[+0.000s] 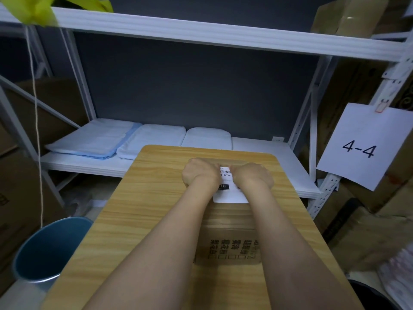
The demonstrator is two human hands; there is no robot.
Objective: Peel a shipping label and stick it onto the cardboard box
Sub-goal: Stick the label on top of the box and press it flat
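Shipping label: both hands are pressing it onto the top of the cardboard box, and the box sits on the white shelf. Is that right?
Not quite. In the head view both hands, left hand and right hand, are on the shipping label atop the cardboard box, but the box sits on the wooden table, not the white shelf.

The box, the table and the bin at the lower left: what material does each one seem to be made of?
The box looks like matte brown cardboard, with black characters printed on its side. The table shows a light wood grain with a smooth surface; it could be laminate and not solid wood. The bin looks like smooth blue plastic with a slight sheen, though painted metal is possible.
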